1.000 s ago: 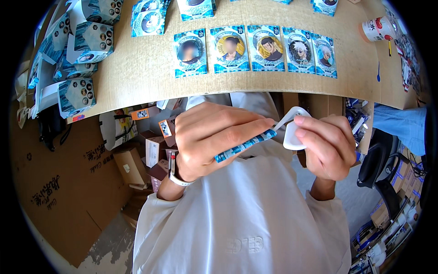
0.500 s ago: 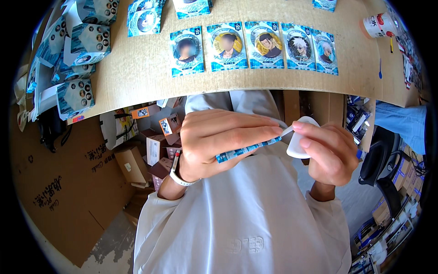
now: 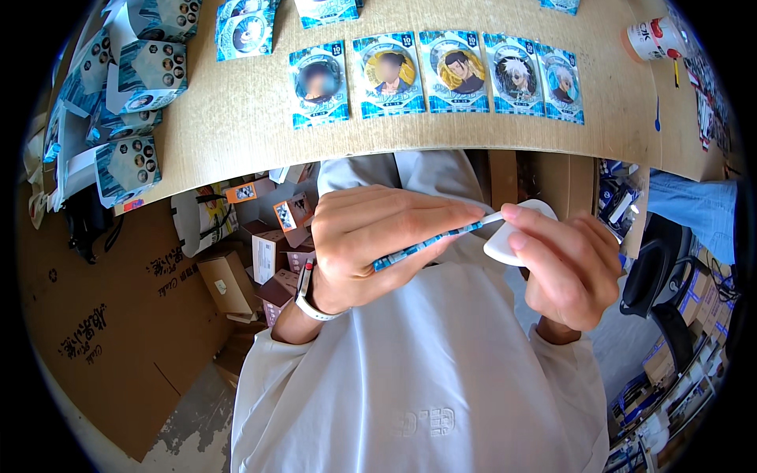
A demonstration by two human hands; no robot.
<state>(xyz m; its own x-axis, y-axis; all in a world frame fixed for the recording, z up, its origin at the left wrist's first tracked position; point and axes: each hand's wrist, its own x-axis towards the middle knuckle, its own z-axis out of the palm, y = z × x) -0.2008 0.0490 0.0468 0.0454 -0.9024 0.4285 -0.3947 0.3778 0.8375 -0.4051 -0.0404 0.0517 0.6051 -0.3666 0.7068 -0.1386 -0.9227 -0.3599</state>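
Note:
My left hand (image 3: 367,232) is closed around a thin blue-patterned card packet (image 3: 426,247), held edge-on over my lap. Most of the packet is hidden behind the fingers. My right hand (image 3: 572,272) pinches a flat white rounded tool (image 3: 501,246) between thumb and fingertips. Its narrow white tip (image 3: 492,217) meets the packet's right end, close to my left fingertips. Whether the tip is inside the packet cannot be made out.
Several picture cards (image 3: 453,75) lie in a row on the wooden table (image 3: 236,118). Open blue boxes (image 3: 130,169) crowd its left side. A cup (image 3: 654,39) lies at the right. Below stand small cartons (image 3: 225,284) and a large cardboard sheet (image 3: 118,315).
The white tool and my right fingers have shifted slightly up and left against the packet's end. My left hand keeps its hold, with the packet tilted a little more.

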